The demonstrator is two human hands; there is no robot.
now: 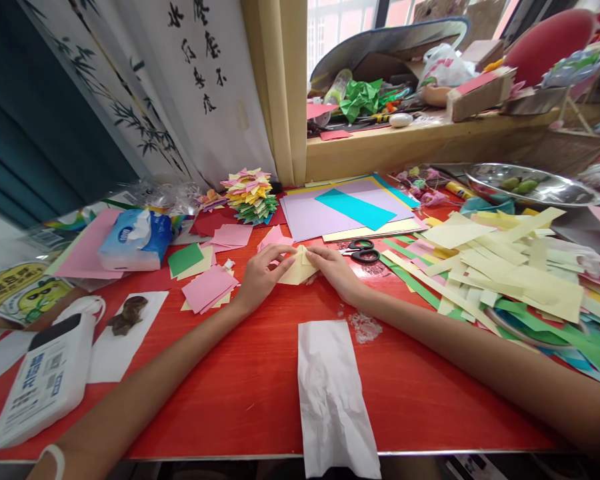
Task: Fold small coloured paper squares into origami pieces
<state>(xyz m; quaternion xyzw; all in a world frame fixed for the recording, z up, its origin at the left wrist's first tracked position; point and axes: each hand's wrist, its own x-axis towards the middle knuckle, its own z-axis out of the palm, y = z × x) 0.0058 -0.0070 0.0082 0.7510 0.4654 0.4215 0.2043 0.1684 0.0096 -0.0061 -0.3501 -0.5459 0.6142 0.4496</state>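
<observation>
A pale yellow sheet of paper [298, 270], partly folded, is held between both hands over the middle of the red table. My left hand [266, 275] pinches its left side, thumb and fingers closed on it. On the right edge, my right hand [334, 270] grips the same paper with thumb and fingertips. Black-handled scissors [363, 251] lie just beyond my right hand. Pink paper squares [210, 288] are stacked left of my left hand, with a green square [185, 260] behind them. A colourful folded-paper model [253, 195] stands farther back.
Paper strips [505, 267] pile up at right, below a metal bowl [533, 185] with green fruit. Large coloured sheets [347, 208] lie at the back. A tissue pack [136, 240] and a white device [45, 380] sit left. A crumpled white paper [335, 400] overhangs the front edge.
</observation>
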